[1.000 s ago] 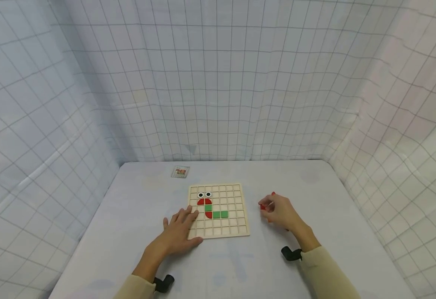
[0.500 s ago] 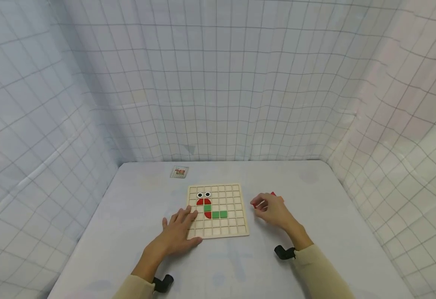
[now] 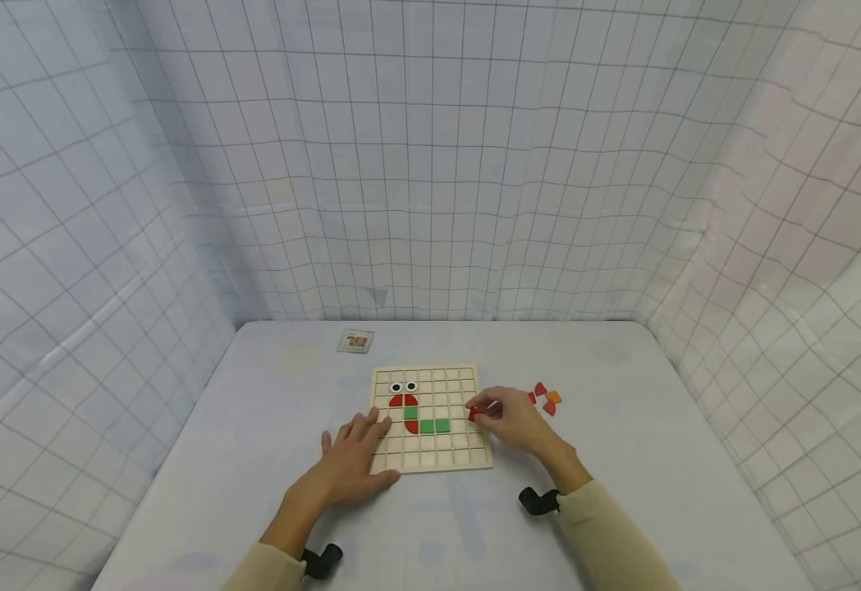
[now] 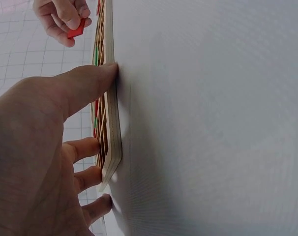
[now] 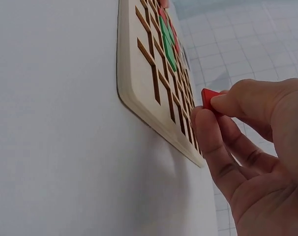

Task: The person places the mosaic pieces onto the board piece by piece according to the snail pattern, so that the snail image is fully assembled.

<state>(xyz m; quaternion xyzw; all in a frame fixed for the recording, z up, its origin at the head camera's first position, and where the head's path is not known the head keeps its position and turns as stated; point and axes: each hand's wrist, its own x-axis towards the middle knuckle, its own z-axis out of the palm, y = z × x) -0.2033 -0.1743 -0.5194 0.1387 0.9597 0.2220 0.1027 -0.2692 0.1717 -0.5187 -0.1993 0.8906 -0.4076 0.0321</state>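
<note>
A wooden grid board (image 3: 445, 456) lies on the table. My left hand (image 3: 354, 461) rests on its left side with fingers spread, and the thumb touches the front edge in the left wrist view. Over the board's right side, my right hand (image 3: 513, 420) pinches a small red tile (image 5: 210, 100) between thumb and fingertips, raised above the cells. Two eye tiles (image 3: 404, 387), a few red quarter-round tiles (image 3: 411, 427) and some green square tiles (image 3: 426, 427) fill cells toward the left of the board. The held tile's full outline is partly covered by fingers.
Several loose red tiles (image 3: 540, 389) and an orange tile (image 3: 554, 397) lie on the table right of the board, behind the right hand. A small picture card (image 3: 356, 341) lies beyond the board's far left corner. Grid-patterned white cloth walls surround the table.
My right hand has moved left with the red tile, from beside the loose tiles to over the board's right edge. The loose tiles are now uncovered. The left hand stays in place.
</note>
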